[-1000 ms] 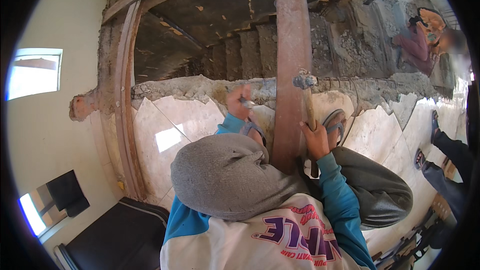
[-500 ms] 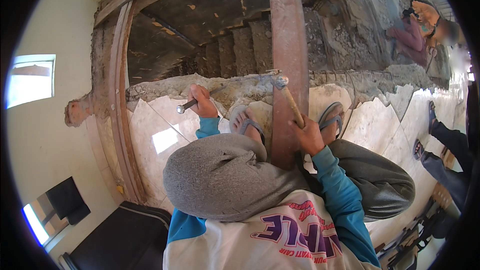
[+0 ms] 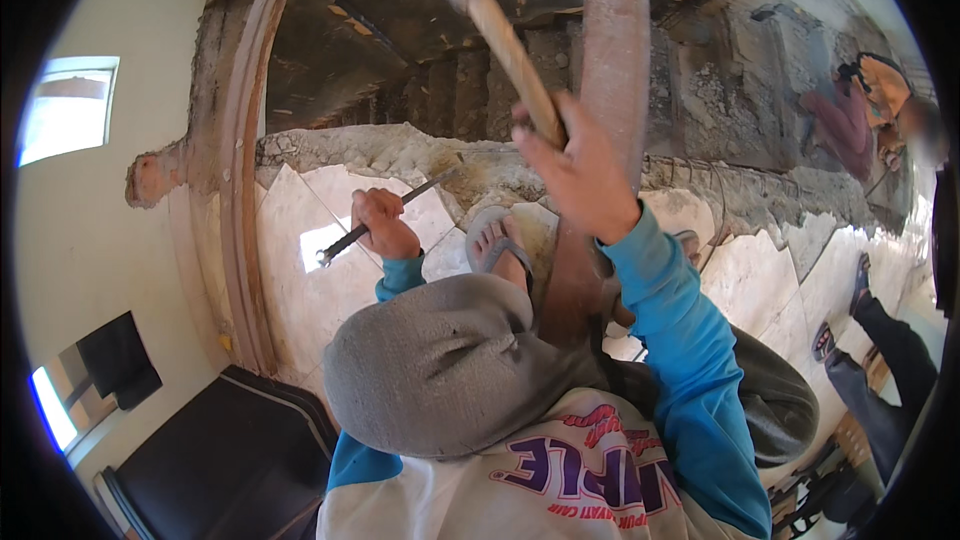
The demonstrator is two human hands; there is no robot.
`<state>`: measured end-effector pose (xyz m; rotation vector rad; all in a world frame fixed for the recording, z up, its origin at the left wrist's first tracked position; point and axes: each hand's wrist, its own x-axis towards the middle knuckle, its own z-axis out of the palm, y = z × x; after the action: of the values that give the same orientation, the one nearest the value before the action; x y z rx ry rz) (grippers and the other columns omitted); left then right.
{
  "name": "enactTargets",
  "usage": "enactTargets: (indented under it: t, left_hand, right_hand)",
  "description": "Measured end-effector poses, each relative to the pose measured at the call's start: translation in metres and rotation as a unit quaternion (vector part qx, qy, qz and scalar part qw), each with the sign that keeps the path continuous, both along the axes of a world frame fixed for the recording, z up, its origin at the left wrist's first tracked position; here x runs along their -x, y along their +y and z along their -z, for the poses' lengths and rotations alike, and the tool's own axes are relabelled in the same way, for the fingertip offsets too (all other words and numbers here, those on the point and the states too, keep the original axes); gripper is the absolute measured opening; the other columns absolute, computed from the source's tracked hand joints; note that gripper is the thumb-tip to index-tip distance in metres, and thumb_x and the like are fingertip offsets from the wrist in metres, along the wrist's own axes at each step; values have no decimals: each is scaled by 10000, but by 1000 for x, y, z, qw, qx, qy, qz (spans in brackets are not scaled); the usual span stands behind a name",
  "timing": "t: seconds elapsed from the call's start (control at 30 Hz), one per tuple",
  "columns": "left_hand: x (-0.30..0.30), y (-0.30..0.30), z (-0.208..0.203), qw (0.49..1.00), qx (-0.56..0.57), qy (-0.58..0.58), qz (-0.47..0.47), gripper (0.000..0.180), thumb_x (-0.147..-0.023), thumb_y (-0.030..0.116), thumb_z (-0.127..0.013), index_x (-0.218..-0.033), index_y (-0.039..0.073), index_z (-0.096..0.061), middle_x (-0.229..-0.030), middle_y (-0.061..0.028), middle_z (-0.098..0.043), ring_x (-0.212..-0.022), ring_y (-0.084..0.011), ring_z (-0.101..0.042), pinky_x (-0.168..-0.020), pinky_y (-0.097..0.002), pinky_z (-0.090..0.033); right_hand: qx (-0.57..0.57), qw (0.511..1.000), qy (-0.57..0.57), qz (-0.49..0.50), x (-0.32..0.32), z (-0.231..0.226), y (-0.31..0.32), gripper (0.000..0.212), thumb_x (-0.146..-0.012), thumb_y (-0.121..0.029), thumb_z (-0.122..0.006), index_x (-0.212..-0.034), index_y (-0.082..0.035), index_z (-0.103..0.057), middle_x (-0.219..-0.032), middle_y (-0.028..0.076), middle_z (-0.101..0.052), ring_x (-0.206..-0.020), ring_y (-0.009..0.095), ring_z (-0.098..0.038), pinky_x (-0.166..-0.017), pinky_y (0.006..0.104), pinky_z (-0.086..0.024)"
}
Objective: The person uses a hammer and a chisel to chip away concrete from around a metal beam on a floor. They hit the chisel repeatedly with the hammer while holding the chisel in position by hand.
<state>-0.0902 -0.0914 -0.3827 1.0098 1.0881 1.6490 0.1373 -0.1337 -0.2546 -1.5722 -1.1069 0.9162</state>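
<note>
My left hand [image 3: 384, 224] is closed round the dark shank of a chisel [image 3: 345, 243], low over the white floor tiles [image 3: 282, 275]. The chisel's shiny struck end sticks out toward the lower left. Its thin far end slants up to the right and reaches the broken concrete edge [image 3: 365, 147]; whether it touches cannot be made out. Raised in front of me, my right hand [image 3: 588, 175] grips the wooden handle of a hammer [image 3: 508, 48]. The hammer's grey head is high at the upper left, apart from the chisel and blurred by motion.
A reddish-brown beam [image 3: 612, 50] crosses between my feet over the dark opening with steps [image 3: 470, 90]. Thin rebar [image 3: 718, 200] pokes from the rubble edge. Another person [image 3: 850, 120] crouches far right; someone's legs [image 3: 885, 350] are nearer. A black padded piece [image 3: 220, 460] lies lower left.
My right hand has lifted the hammer up and to the left, away from the beam. My left hand has shifted slightly left and down, with the chisel still in it.
</note>
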Motion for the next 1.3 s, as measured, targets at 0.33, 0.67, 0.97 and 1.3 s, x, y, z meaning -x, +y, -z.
enactTargets:
  t: [0.33, 0.67, 0.97, 1.3]
  left_hand:
    - [39, 12, -24, 989, 39, -16, -139, 455, -988, 297, -356, -570, 152, -247, -492, 8, -232, -448, -112, -226, -459, -269, -234]
    - [40, 13, 0, 988, 70, -17, -140, 443, -994, 288, -331, -581, 151, -245, -502, 7, -220, -462, -114, -216, -474, -278, -235]
    - [20, 17, 3, 990, 59, -15, -128, 430, -991, 269, -356, -593, 129, -273, -503, 2, -254, -459, -111, -247, -463, -267, -251]
    - [3, 5, -2, 997, 6, -2, -75, 422, -988, 240, -337, -586, 128, -274, -502, 3, -258, -454, -114, -245, -458, -265, -244]
  right_hand:
    - [117, 990, -22, 78, 62, 168, 69, 283, -881, -259, -575, -955, 3, -500, -738, 220, -596, -677, 290, -653, -561, 396, -486]
    - [302, 920, 242, -61, -24, 138, 96, 252, -889, -193, -535, -1016, -5, -427, -615, 25, -454, -449, 111, -456, -401, 297, -403]
    - [168, 981, -52, 78, 41, 183, 99, 350, -891, -267, -538, -1024, 39, -433, -789, 278, -595, -741, 477, -586, -641, 450, -489]
    - [309, 926, 203, -73, -7, 127, 81, 304, -876, -240, -540, -986, 22, -430, -591, 40, -456, -422, 124, -463, -366, 297, -396]
